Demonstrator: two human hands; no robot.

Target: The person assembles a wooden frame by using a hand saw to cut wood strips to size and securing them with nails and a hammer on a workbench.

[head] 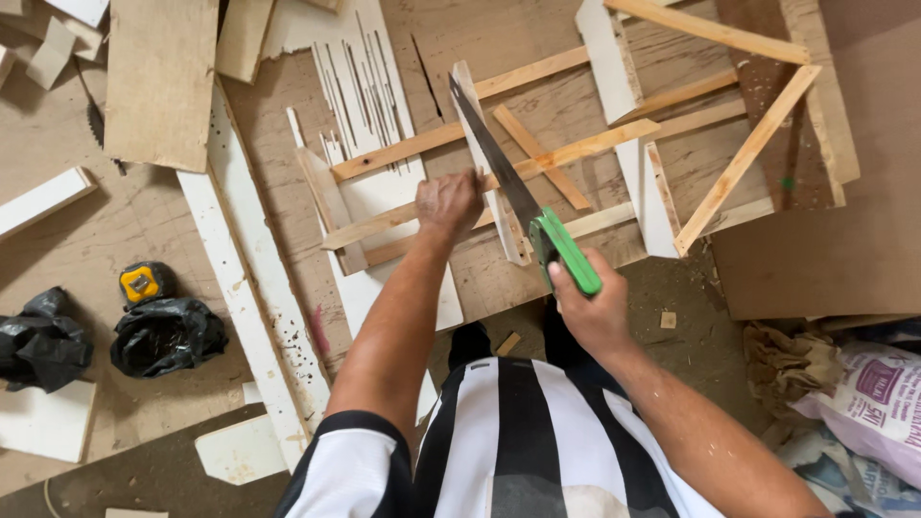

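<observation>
Right hand (593, 312) closed around the green handle of a handsaw (523, 206); blade's long axis runs from 5 o'clock to 11 o'clock, tip pointing toward 11. Left hand (449, 203) presses flat on a long wooden strip (576, 152) crossing beneath the blade. White printed sack (878, 398) at 4 o'clock; yellow tape measure (144, 283) at 9 o'clock.

Below me lay a dusty floor (86, 249) strewn with white boards (245, 278), black bags (168, 336) and a yellow tape measure (144, 283).
</observation>
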